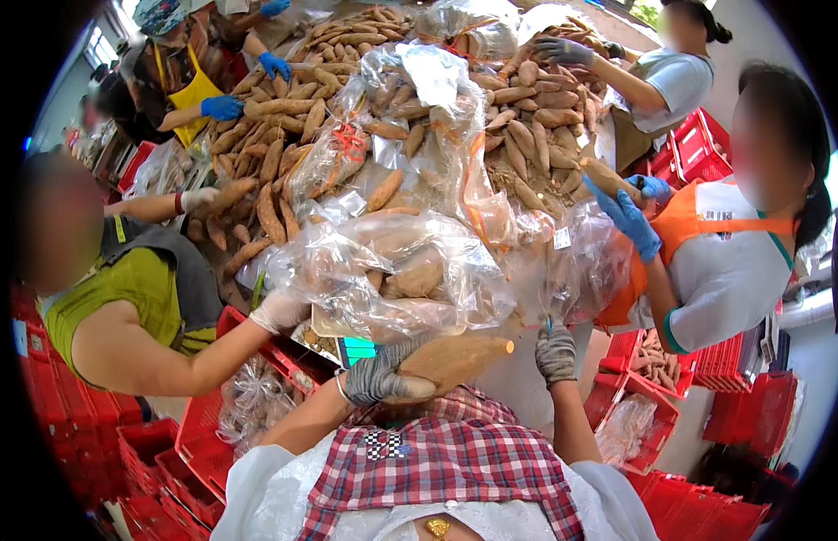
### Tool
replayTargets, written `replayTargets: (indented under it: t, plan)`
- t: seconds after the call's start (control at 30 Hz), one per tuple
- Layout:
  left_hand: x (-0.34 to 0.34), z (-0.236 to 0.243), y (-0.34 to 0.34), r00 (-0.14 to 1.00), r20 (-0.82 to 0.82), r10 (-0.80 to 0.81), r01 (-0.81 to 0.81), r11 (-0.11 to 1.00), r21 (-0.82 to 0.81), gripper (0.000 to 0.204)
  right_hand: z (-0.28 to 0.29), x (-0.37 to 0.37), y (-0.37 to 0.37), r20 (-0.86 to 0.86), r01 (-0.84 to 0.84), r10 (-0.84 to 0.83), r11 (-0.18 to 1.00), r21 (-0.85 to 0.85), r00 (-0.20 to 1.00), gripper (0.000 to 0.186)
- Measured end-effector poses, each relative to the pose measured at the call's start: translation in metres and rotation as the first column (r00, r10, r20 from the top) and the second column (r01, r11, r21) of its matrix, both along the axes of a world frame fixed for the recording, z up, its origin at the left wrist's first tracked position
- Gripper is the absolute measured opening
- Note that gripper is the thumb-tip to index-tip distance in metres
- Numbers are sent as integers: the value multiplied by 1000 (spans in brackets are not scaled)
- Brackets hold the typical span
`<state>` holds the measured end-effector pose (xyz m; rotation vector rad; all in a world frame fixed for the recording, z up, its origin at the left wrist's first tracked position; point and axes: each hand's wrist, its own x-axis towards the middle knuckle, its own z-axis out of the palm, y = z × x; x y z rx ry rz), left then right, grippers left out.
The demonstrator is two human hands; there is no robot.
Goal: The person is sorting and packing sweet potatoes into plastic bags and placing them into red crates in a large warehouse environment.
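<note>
Grey-gloved L hand (383, 375) wrapped firmly round big tan tapered root (457, 363), approx. 5 o'clock of view ctr; clear plastic bag (459, 293) at root's 11. Grey-gloved R hand (556, 353), root's 3 o'clock, curled nearly closed on small blue thing (549, 323), too tiny to ID.

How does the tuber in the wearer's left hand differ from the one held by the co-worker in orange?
The wearer's tuber looks thicker, though nearer the camera; the co-worker's tuber looks slimmer. The wearer's tuber lies nearly level in the picture; the co-worker's tuber slants down to the right. The wearer's tuber sits in the gray-gloved left hand; blue-gloved hands hold the co-worker's tuber. Both are brown and elongated.
</note>
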<state>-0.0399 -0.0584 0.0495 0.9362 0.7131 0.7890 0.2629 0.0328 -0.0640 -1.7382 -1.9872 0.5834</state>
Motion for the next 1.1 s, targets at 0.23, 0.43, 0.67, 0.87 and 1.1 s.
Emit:
replayTargets:
  t: [0.23,0.43,0.67,0.87,1.1]
  plan:
    - [-13,-39,3,915,383,128,121,818,-563,71,-29,11,-21,136,-89,81,994,60,987,45]
    - [10,-46,18,532,831,162,568,659,-492,65,95,-63,-2,-873,-362,72,924,-124,482,51]
    - [-9,-14,10,753,648,115,326,790,-520,80,85,-74,0,-816,-287,-66,917,-276,574,31]
    - [-11,-12,5,954,-145,261,-262,965,18,71,64,-62,-6,-509,-428,388,903,42,769,54]
    - [-20,-32,6,865,-322,384,-248,886,391,49,93,-75,-11,-751,-346,-210,788,-509,626,47]
